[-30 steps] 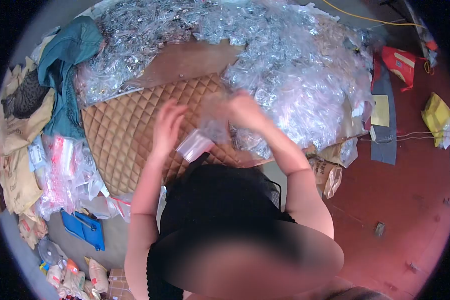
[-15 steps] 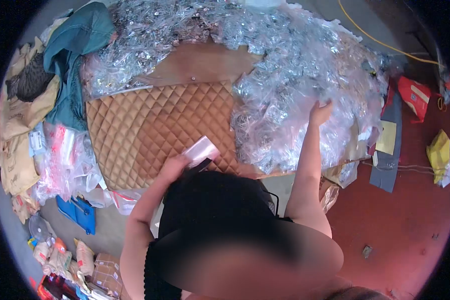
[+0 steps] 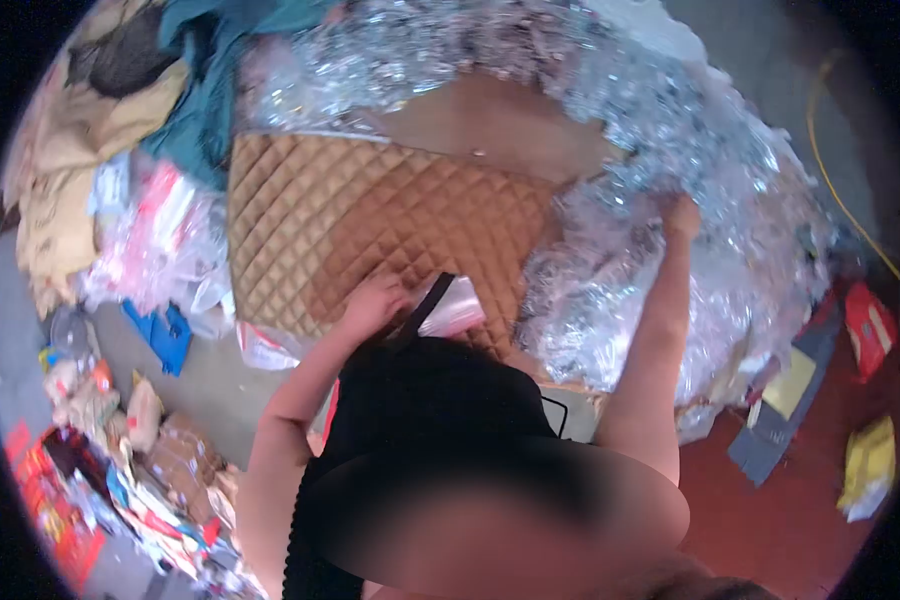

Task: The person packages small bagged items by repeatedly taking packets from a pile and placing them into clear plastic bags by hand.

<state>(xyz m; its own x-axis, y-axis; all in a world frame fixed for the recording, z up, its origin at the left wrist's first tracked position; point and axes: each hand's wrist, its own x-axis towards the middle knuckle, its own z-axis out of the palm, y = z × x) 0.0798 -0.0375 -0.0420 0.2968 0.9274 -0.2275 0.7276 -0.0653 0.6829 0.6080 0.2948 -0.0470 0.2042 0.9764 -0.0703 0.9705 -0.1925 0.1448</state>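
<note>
My left hand [image 3: 375, 300] is over the brown quilted mat [image 3: 300, 220], its fingers loosely apart and nothing visible in them. Just right of it lies a stack of clear, pinkish plastic bags [image 3: 455, 308], partly covered by a black strap [image 3: 430, 300]. Far to the right, my right hand [image 3: 681, 216] reaches into a large heap of clear plastic packets [image 3: 610, 270]. Its fingers are blurred against the shiny plastic, so I cannot make out whether they grip a packet.
Bare brown board [image 3: 500, 115] shows between mat and heap. Teal cloth [image 3: 202, 110], brown paper sacks [image 3: 60, 230] and pink-and-clear plastic bags [image 3: 160, 240] lie at left. On the floor are a blue object [image 3: 160, 335], a red bag [image 3: 870, 330] and a yellow bag [image 3: 867, 470].
The view has turned, shifting the mat and heap rightward. My left hand has come away from the stack of bags. My right hand, spread over the heap before, now reaches into it.
</note>
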